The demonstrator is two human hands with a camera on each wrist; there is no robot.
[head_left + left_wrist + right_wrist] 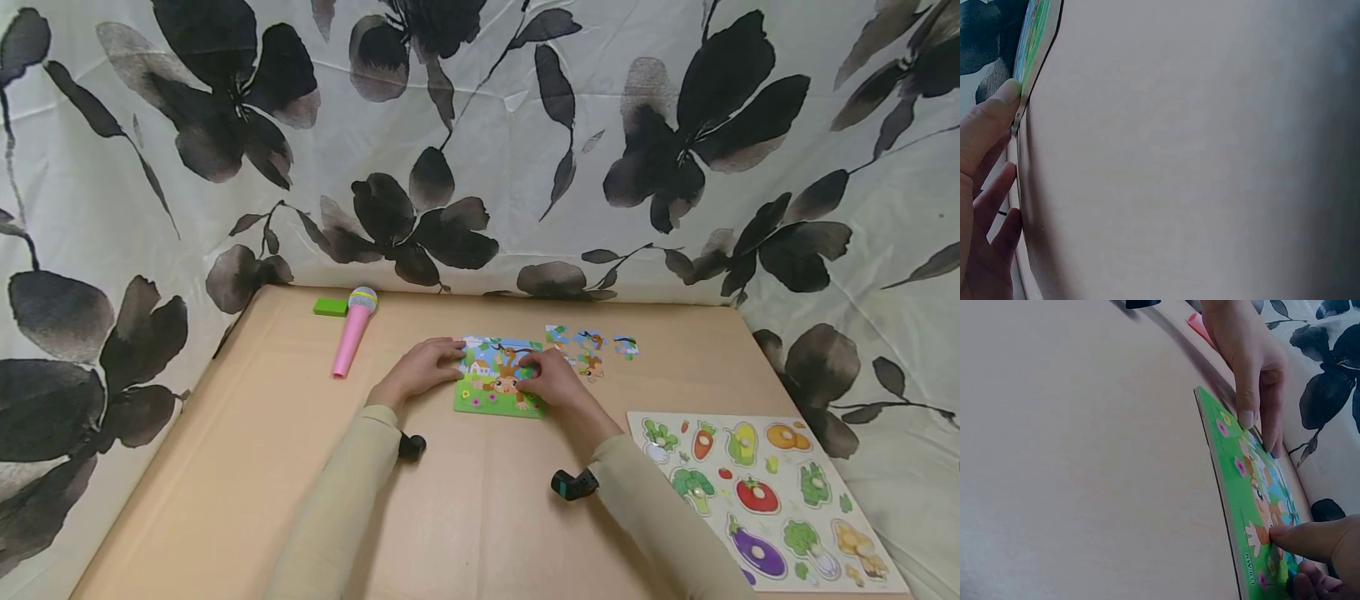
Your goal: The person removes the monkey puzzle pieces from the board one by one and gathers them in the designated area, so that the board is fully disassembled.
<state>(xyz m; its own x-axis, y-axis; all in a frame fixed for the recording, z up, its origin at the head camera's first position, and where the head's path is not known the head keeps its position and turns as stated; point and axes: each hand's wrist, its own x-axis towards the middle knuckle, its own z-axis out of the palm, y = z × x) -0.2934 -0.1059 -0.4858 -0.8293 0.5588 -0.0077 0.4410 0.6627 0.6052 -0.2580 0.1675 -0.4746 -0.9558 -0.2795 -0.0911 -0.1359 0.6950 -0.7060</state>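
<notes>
A jigsaw puzzle [487, 402] in a thin green-edged board, picturing a monkey, a house and flowers, lies flat mid-table. My left hand [425, 367] rests at its left side. The left thumb [1007, 94] touches the board's edge, the other fingers loosely extended. Over the right part of the puzzle is my right hand [558, 385], thumb and index fingertips set apart around a puzzle piece on the picture. The right thumb [1304, 540] touches the monkey's picture in the right wrist view, with the other fingers curled by the board's edge. This hand hides the puzzle's right part.
Several loose puzzle pieces [588, 340] lie just beyond the right hand. A pink toy microphone [351, 342] and a green block [330, 307] are at the back left. At the right lies a white vegetable board [720, 521], partly under the right sleeve. Floral cloth [517, 167] hangs behind.
</notes>
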